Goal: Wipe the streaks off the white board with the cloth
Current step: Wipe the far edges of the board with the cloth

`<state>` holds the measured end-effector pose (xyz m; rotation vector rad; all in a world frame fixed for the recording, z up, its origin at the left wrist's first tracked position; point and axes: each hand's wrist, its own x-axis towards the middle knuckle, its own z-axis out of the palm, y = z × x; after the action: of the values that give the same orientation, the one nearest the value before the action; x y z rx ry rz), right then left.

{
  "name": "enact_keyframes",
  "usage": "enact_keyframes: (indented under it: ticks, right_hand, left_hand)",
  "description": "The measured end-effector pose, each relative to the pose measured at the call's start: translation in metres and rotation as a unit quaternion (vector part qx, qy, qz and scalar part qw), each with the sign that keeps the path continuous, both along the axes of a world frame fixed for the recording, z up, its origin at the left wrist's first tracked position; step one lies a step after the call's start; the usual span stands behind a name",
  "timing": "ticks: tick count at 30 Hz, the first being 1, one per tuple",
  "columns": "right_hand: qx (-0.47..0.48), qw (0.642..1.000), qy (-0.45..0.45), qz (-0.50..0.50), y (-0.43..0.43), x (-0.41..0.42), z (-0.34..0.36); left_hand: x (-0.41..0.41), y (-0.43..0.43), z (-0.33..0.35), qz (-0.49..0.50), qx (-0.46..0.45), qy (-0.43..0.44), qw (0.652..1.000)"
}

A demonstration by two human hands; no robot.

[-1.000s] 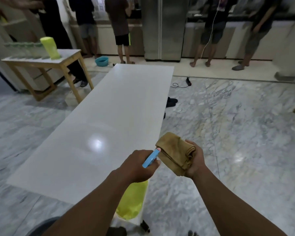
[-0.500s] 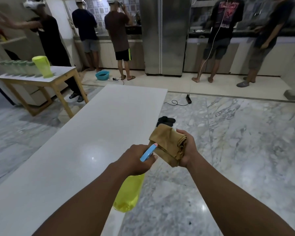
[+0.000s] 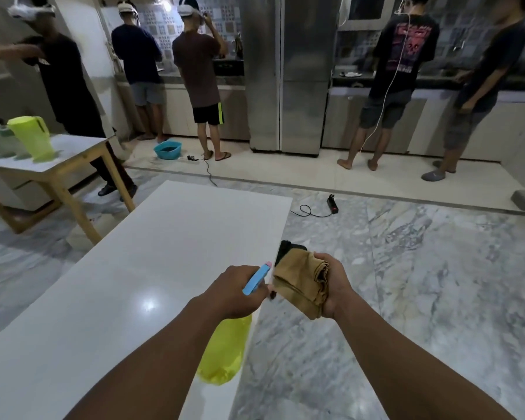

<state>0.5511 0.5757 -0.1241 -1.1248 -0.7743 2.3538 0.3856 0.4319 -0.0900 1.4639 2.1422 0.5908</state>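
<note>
White glossy board, lower left, has slid lower in frame as view lifted; right hand fingers clamp folded tan cloth, left hand grips yellow spray bottle; wiping not begun.

Spray bottle in left hand above board edge, cloth in right hand just beside.

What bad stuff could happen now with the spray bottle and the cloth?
1. The spray bottle in the left hand points at the cloth in the right hand, near the white board's edge, so spray may land on the marble floor and make it slippery.
2. A power strip and its cord lie on the floor nearby: wet drips or a trip are possible.
</note>
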Motion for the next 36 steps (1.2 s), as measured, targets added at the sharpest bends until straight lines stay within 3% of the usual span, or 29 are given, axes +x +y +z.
enact_keyframes:
  ticks: [4,8,13,17,23,27,32,36]
  right_hand:
    - [0.005,0.999,-0.039,-0.031,0.075,-0.020,-0.011]
    - [0.045,0.994,-0.101,0.004,0.153,-0.064,-0.022]
    - [0.117,0.960,-0.254,0.014,0.246,-0.143,-0.062]
    - [0.136,0.946,-0.294,0.012,0.328,-0.208,-0.102]
    - [0.373,0.866,-0.333,-0.012,0.426,-0.280,-0.148]
    - [0.462,0.786,-0.387,0.138,0.456,-0.311,-0.202]
    - [0.428,0.804,-0.412,0.020,0.456,-0.324,-0.226]
    - [0.367,0.839,-0.401,0.024,0.466,-0.342,-0.236]
  left_hand:
    - [-0.037,0.068,0.004,-0.006,0.011,-0.005,1.000]
    - [-0.072,0.133,-0.001,-0.019,0.004,-0.004,1.000]
    - [-0.116,0.204,-0.018,0.042,0.023,-0.018,0.999]
    - [-0.147,0.266,-0.036,0.058,0.013,-0.021,0.998]
    - [-0.188,0.349,-0.049,0.066,0.016,-0.021,0.997]
    - [-0.205,0.384,-0.063,0.059,0.025,-0.020,0.998]
    - [-0.219,0.412,-0.081,0.032,0.041,0.013,0.999]
    - [-0.224,0.423,-0.093,0.040,0.056,-0.014,0.998]
